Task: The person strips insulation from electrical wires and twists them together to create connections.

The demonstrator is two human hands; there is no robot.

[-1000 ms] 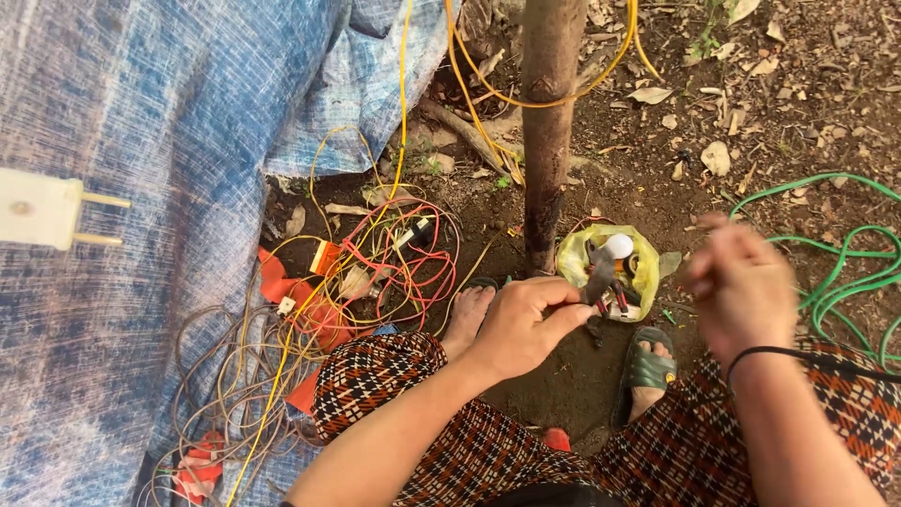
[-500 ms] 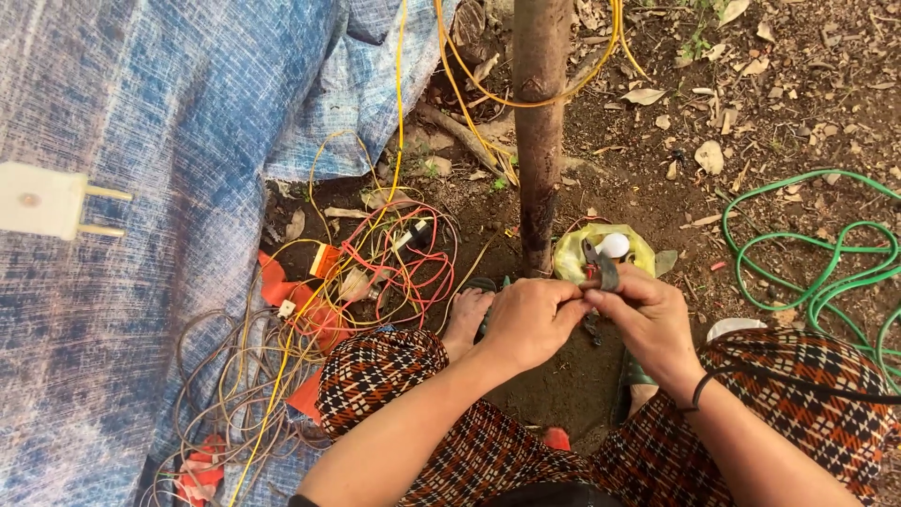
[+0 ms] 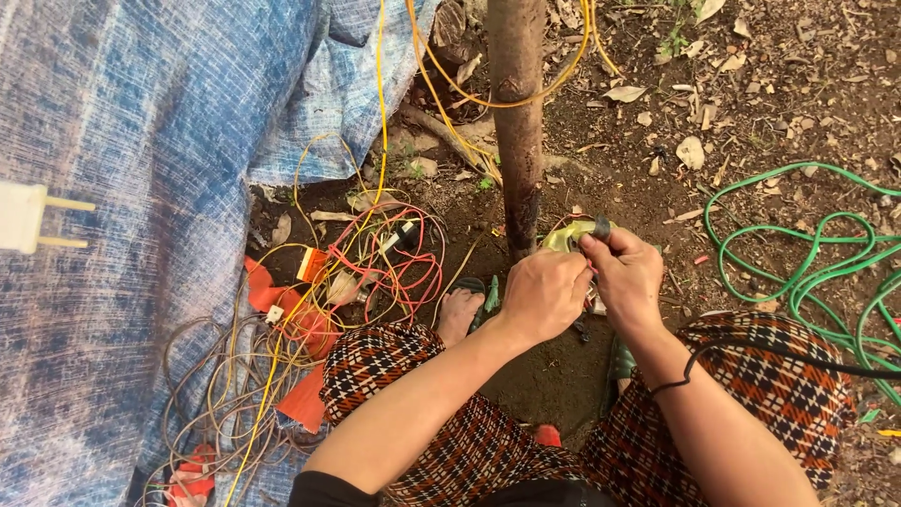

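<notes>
Bare dirt ground [image 3: 798, 84] (leaf-strewn), blue tarp [image 3: 122, 113], daylight

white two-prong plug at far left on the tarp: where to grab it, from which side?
Likely the white plug is best gripped by its blocky body, coming from above or from the frame's left edge. Its two metal prongs point right over the blue tarp, so that end gives little to hold. Both hands are busy at the pole.

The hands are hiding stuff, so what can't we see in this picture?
- Head view: left hand and right hand cover most of the yellow-green thing.
- White plug: cut by the left edge.
- Green hose: runs off the right edge.
</notes>
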